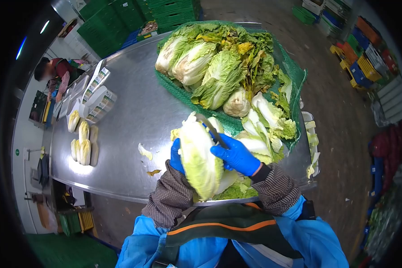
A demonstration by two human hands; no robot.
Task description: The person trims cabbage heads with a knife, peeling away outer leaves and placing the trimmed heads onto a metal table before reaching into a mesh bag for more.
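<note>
A pale napa cabbage (198,158) is held over the front edge of the metal table by my blue-gloved left hand (177,156), whose fingers are partly hidden behind it. My right hand (236,154), also in a blue glove, is closed round a knife (213,129) whose dark blade lies along the cabbage's upper right side. Beyond my hands, whole cabbages (221,73) and yellowed leaves (257,67) are heaped on a green net (181,96). Loose leaves (263,118) spread to the right of my right hand, and more lie under the held cabbage.
Small trimmed cabbages (82,145) stand at the left of the metal table (129,102), near label rolls (100,100). A tray of leaves (312,143) is at the right edge. Another person (62,73) works at the far left. Green crates (169,13) are stacked behind.
</note>
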